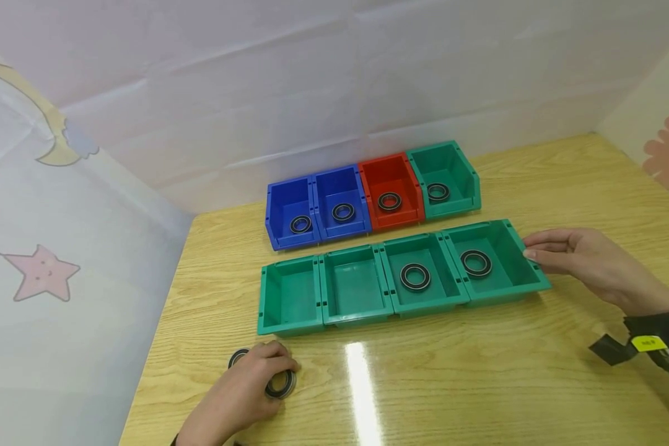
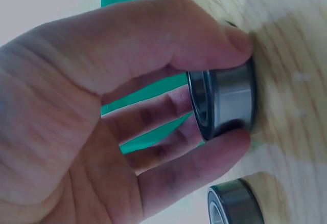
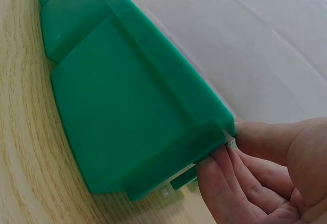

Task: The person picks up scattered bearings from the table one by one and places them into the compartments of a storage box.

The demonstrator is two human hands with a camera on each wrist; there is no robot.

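My left hand pinches a black-sealed ball bearing at the table's near left. In the left wrist view, thumb and fingers grip the steel outer ring of that bearing, which stands close to the wood. A second loose bearing lies beside the hand, partly hidden behind it. At the right end of the front row of joined green bins, my right hand holds the end bin by its outer rim, thumb on top and fingers below. Bearings lie in the front row's two right bins, one of them a bearing in the end bin.
Behind stands a second row: two blue bins, a red bin and a green bin, each with one bearing. The front row's two left bins hold nothing. White printed sheeting walls the table's back and sides.
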